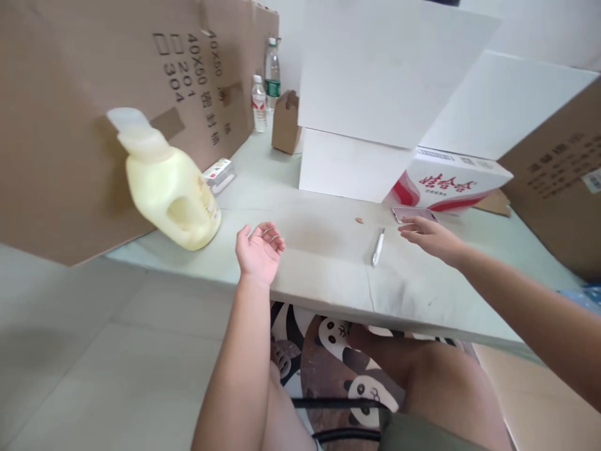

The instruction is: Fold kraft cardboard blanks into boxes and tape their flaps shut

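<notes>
My left hand (pixel 261 250) rests palm up at the table's front edge, fingers loosely curled and holding nothing. To its left stands a pale yellow jug (pixel 173 188) with a handle and a whitish cap, apart from the hand. My right hand (pixel 425 237) hovers over the table with its fingers stretched out and nothing in them. Just beyond it lies a pink phone (pixel 416 215), partly covered by the fingers. A white pen (pixel 378 247) lies to the left of my right hand, and a small brown piece (pixel 359 220) is a little farther back.
Large cardboard boxes flank the table (pixel 310 250), one at the left (pixel 94 75), another at the right (pixel 563 163). White panels (pixel 375 75) and a red-and-white carton (pixel 451 181) stand behind. Bottles (pixel 259 103), a small brown box (pixel 285 122) and a clear package (pixel 220 175) sit back left.
</notes>
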{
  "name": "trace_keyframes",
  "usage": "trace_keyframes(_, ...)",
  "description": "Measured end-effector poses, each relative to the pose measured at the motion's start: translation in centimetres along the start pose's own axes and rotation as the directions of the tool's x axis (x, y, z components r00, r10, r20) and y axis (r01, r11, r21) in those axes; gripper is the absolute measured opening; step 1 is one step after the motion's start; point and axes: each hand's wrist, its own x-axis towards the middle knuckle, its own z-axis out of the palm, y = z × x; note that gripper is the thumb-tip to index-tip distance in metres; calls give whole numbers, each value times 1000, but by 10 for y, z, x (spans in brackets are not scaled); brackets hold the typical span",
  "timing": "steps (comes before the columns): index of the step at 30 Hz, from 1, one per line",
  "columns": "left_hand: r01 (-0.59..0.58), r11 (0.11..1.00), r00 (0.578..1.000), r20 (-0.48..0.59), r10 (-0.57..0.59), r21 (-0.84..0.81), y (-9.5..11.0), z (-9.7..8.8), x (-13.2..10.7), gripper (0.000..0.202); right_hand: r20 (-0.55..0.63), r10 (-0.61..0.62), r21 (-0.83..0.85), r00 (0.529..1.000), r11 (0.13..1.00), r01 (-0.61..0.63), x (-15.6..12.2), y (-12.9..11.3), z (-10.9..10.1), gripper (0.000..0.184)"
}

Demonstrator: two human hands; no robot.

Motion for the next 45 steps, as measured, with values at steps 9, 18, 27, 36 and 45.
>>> trace_keyframes(9,-37,993,999,-36,33,-113,40,-31,-3,40,236,-362,-89,902,916,391,34,-124,122,45)
trace_keyframes(18,-95,991,995,-45,91,-92,33,-42,15,43,367,-790,50,491,544,837,-28,-221,243,58)
trace_keyframes(27,-136,930,974,125,188,-342,30,-36,2,59,532,-724,-115,439,452,885,-61,-229,298,56)
trace_keyframes(36,-5,967,991,125,38,-254,26,-31,-4,46,298,-638,-466,710,552,692,24,-190,264,50)
trace_keyframes(45,-22,997,981,-190,35,70,17,-35,14,11,183,-628,-578,757,554,599,109,-209,228,48)
